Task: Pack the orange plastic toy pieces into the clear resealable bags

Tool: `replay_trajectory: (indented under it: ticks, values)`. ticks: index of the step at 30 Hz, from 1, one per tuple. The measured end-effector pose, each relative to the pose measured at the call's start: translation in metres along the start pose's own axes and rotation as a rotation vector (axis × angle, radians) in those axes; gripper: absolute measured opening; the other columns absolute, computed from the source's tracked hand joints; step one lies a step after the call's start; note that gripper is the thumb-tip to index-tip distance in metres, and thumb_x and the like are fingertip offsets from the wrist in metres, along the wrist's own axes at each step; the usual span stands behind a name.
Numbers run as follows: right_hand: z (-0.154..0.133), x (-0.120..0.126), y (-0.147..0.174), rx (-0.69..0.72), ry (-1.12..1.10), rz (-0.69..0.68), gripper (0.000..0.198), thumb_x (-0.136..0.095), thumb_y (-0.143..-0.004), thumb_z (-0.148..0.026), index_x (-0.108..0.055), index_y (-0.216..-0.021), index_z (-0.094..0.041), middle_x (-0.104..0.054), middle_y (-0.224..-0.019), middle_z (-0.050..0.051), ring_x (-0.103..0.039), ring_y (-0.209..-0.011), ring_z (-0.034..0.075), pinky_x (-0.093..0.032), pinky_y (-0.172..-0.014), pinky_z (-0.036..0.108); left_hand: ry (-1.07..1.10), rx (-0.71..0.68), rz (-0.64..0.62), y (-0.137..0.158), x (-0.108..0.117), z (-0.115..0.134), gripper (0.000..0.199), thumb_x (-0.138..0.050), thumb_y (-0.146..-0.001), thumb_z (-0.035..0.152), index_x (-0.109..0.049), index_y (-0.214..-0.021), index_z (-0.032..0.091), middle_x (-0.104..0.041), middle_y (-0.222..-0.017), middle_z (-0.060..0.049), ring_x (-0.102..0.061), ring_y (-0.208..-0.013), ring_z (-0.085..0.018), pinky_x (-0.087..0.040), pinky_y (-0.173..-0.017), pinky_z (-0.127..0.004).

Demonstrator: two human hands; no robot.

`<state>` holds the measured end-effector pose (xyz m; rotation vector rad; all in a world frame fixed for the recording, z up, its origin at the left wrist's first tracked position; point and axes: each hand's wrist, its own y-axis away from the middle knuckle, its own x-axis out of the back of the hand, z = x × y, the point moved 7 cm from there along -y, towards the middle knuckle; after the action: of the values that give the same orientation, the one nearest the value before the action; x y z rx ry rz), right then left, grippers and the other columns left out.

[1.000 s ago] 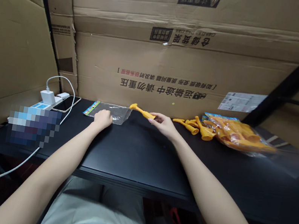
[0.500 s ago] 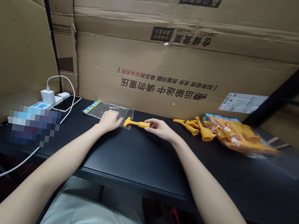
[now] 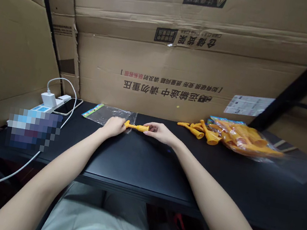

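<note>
Right hand (image 3: 160, 132) gripping yellow toy (image 3: 136, 126), left hand (image 3: 114, 126) on clear bag (image 3: 106, 114) (flat)

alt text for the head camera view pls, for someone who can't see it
Seen from above, a right hand holds a small orange plastic piece by one end, its other end at the mouth of a clear plastic bag that the left hand rests on, on a black table. More orange pieces lie to the right; cardboard boxes stand behind.

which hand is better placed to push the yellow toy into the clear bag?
Right, likely. The right hand grips the yellow plastic toy hammer by its handle end, head pointing at the clear plastic bag. The left hand rests on the bag's opening, better suited to holding it.
</note>
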<state>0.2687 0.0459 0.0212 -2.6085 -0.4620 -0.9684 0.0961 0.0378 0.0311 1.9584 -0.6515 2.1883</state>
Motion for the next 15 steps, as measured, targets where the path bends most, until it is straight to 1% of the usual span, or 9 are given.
replay_trajectory:
  ticks: [3,6,9,11,12,14,15]
  values:
    - [-0.008,-0.009,-0.004,0.019,-0.001,0.056,0.047,-0.064,-0.066,-0.036,-0.061,-0.104,-0.01,-0.061,-0.07,0.003,-0.053,-0.062,0.012,-0.043,-0.062,0.026,-0.01,-0.084,0.029,0.001,0.004,0.016,0.022,-0.04,-0.083,0.023,-0.06,-0.088,0.016,-0.065,-0.09,-0.01,-0.06,-0.09,-0.021,-0.042,-0.08,-0.03]
    - [-0.022,-0.022,-0.01,0.06,0.06,0.056,0.041,-0.063,-0.067,-0.031,-0.063,-0.103,-0.011,-0.063,-0.072,0.003,-0.055,-0.064,0.013,-0.043,-0.063,0.025,0.009,-0.19,0.056,0.003,0.004,0.031,0.022,-0.038,-0.084,0.021,-0.059,-0.088,0.015,-0.064,-0.089,-0.011,-0.059,-0.089,-0.022,-0.042,-0.082,-0.032]
    - [-0.032,-0.028,-0.02,0.071,0.132,0.06,0.036,-0.062,-0.067,-0.025,-0.065,-0.1,-0.011,-0.064,-0.074,0.004,-0.056,-0.066,0.013,-0.043,-0.064,0.025,0.088,-0.225,0.09,0.003,0.004,0.034,0.021,-0.039,-0.084,0.024,-0.059,-0.086,0.016,-0.064,-0.088,-0.009,-0.059,-0.088,-0.021,-0.041,-0.082,-0.032]
    - [-0.034,-0.029,-0.026,0.051,0.171,0.056,0.035,-0.063,-0.066,-0.027,-0.066,-0.098,-0.013,-0.064,-0.072,0.003,-0.056,-0.065,0.013,-0.043,-0.063,0.024,0.152,-0.177,0.105,0.001,0.006,0.025,0.021,-0.039,-0.085,0.025,-0.059,-0.084,0.018,-0.063,-0.087,-0.007,-0.058,-0.088,-0.019,-0.041,-0.082,-0.03]
    - [-0.034,-0.03,-0.029,0.033,0.189,0.045,0.035,-0.065,-0.065,-0.029,-0.067,-0.097,-0.014,-0.064,-0.07,0.002,-0.055,-0.064,0.013,-0.042,-0.061,0.024,0.174,-0.126,0.116,0.0,0.008,0.018,0.022,-0.038,-0.086,0.027,-0.059,-0.083,0.019,-0.063,-0.088,-0.007,-0.058,-0.089,-0.019,-0.041,-0.082,-0.03]
    - [-0.032,-0.031,-0.033,-0.005,0.227,0.018,0.035,-0.066,-0.063,-0.031,-0.067,-0.094,-0.015,-0.062,-0.066,0.001,-0.055,-0.061,0.013,-0.041,-0.059,0.024,0.185,0.038,0.173,-0.001,0.014,-0.006,0.027,-0.034,-0.088,0.03,-0.058,-0.084,0.019,-0.062,-0.093,-0.008,-0.056,-0.094,-0.02,-0.04,-0.084,-0.033]
    - [-0.032,-0.032,-0.033,-0.019,0.251,0.003,0.034,-0.066,-0.063,-0.032,-0.068,-0.092,-0.015,-0.062,-0.066,0.001,-0.054,-0.061,0.013,-0.041,-0.058,0.024,0.168,0.163,0.219,-0.001,0.017,-0.022,0.029,-0.031,-0.088,0.029,-0.058,-0.086,0.019,-0.061,-0.097,-0.009,-0.055,-0.098,-0.022,-0.038,-0.086,-0.036]
